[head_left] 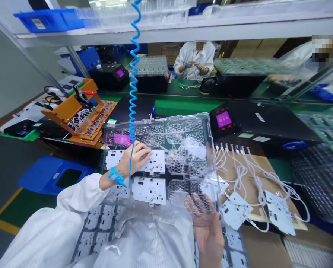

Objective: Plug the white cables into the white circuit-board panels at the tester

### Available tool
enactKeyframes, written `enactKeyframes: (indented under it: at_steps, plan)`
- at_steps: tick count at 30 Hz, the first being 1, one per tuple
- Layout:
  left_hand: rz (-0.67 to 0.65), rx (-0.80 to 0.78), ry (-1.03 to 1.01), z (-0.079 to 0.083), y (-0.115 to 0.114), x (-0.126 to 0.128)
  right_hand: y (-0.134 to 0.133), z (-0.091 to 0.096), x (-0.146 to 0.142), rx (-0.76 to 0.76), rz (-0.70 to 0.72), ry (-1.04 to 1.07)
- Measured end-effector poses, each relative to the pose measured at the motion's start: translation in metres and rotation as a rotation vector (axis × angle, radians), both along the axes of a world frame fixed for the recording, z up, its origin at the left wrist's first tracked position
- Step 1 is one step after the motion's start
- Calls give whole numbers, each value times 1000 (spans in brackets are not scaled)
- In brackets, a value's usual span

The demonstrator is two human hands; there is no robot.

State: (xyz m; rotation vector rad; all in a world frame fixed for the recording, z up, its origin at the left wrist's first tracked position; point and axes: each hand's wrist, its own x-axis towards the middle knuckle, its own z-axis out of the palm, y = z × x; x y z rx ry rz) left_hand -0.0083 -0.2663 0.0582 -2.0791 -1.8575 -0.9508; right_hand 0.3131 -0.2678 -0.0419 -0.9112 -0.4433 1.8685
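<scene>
A clear plastic tray (205,128) with a grid of pockets is held up in front of me; it carries a few white circuit boards (149,189). My left hand (134,158), with a blue wrist strap and coiled blue cord (133,85), rests on a white board in the tray's left half, fingers curled onto it. My right hand (207,223) lies under the tray's near right corner, fingers spread flat against the clear plastic and seen through it.
White boards on white cables (240,169) lie to the right, plugged into a black box with a pink screen (224,119). An orange fixture (79,111) stands at the left, a blue bin (51,175) below it. More boards lie under the tray. Two people work across the green belt.
</scene>
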Motion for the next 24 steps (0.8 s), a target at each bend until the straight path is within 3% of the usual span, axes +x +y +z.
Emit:
enactKeyframes:
  at_steps: [9,15,18,21,24]
  plan:
    - [-53,-70,-65,10,-9,11,7,8,-4,-48,-66,-40]
    - [-62,-106,-255,55,-32,7,9,6,-7,-26,-65,-25]
    - [-91,-290,-292,68,-49,11,10,8,-9,-31,-67,-21]
    - [-171,-462,-281,53,-60,24,10,11,-11,-28,-70,-20]
    - [-158,-477,-254,25,-64,37,10,13,-13,-46,-81,-19]
